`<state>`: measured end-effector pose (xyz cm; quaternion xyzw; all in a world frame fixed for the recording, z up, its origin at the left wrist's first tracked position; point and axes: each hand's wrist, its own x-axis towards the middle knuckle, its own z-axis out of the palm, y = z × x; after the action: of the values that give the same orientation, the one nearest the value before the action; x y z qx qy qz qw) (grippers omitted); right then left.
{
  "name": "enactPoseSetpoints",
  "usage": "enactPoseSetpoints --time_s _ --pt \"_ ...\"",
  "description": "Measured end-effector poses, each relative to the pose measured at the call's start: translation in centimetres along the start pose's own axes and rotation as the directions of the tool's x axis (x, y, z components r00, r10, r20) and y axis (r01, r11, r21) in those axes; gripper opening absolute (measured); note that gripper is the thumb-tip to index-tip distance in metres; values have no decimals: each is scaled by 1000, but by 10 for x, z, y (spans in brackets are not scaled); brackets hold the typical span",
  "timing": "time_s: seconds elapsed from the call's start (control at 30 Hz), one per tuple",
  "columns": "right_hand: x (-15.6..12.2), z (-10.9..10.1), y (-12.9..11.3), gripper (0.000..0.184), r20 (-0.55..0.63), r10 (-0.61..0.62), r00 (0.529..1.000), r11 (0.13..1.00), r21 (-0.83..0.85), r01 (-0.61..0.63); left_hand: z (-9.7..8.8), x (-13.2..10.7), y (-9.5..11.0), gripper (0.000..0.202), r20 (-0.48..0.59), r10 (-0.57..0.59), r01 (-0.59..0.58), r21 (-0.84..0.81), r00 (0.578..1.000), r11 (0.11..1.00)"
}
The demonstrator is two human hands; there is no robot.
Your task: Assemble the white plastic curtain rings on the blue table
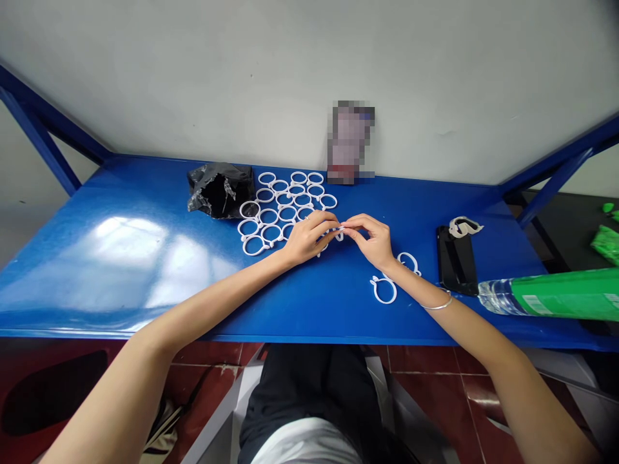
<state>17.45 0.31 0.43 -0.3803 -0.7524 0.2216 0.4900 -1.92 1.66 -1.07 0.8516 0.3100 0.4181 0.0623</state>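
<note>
Both hands meet over the blue table [207, 316], fingertips nearly touching. My left hand [312, 237] is closed in a pinch on a white plastic ring [340, 236], mostly hidden behind the fingers. From the other side, my right hand [371, 240] pinches the same ring between thumb and forefinger. Left of the hands lies a cluster of several white rings with small end tabs, seemingly curtain rings [268, 216], set edge to edge; my left hand covers part of it. Two loose white rings, one nearer ring [385, 291] and one partly behind my right wrist [409, 263], lie on the right.
A crumpled black plastic bag [220, 190], mouth facing me, sits beside the cluster. A blurred-out upright object [349, 142] leans on the wall. To the right are a black phone [456, 261], a whitish band [465, 227] and a green-labelled bottle [565, 294]. Blue struts flank the table.
</note>
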Motion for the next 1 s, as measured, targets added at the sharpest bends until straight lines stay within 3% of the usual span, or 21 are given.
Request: enactPoseSetpoints --time_s 0.27,0.7,1.0 --pt "1 0 -3 18 27 30 999 1000 2 -30 1 -1 0 21 0 -10 10 -28 1000 1000" --pt "1 1 -3 13 15 -20 1000 1000 -14 21 0 -1 2 23 10 -18 19 -28 1000 999" --pt "-1 1 1 13 8 -11 1000 1000 -16 11 1 -1 0 15 -56 55 -55 -15 997 998"
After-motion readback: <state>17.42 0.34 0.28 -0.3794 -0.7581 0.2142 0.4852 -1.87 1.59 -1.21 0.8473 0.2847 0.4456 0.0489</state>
